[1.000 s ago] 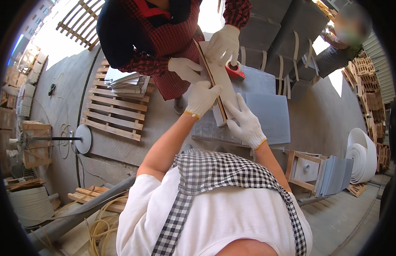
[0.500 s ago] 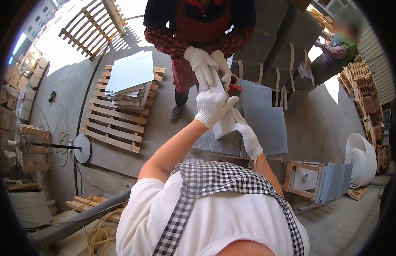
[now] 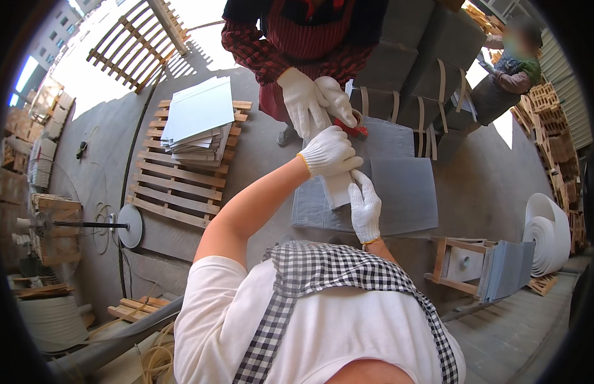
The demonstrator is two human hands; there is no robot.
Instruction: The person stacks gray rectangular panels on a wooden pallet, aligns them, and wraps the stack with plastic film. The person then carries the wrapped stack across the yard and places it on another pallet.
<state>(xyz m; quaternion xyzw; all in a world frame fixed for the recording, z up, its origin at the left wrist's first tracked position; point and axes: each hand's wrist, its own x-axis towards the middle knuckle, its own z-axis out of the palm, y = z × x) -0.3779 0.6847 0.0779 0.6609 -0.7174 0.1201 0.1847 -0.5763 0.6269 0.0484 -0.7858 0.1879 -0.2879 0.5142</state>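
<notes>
A long, narrow white block (image 3: 337, 194) lies lengthwise in front of me on a grey wrapped stack (image 3: 389, 137). My left hand (image 3: 330, 153), in a white knit glove, is closed over the block's top; what its curled fingers hold, if anything, is hidden. Against the block's right side my gloved right hand (image 3: 365, 208) grips its near part. Facing me, a co-worker's two gloved hands, one of them the hand (image 3: 300, 96) at left, are at the far end. Beside them is a red tool (image 3: 356, 130), partly covered by the co-worker's glove.
Left of the stack, a wooden pallet (image 3: 175, 182) bears white sheets (image 3: 198, 112). A round metal base on a pole (image 3: 130, 225) stands farther left. Tall grey strapped stacks (image 3: 399, 77) rise at the far right, near another person (image 3: 511, 73). A wooden frame (image 3: 460, 265) stands near right.
My left hand has moved up and right along the block, its thumb no longer sticking out. My right hand has shifted slightly left and down. The co-worker's right-side hand has turned near the red tool.
</notes>
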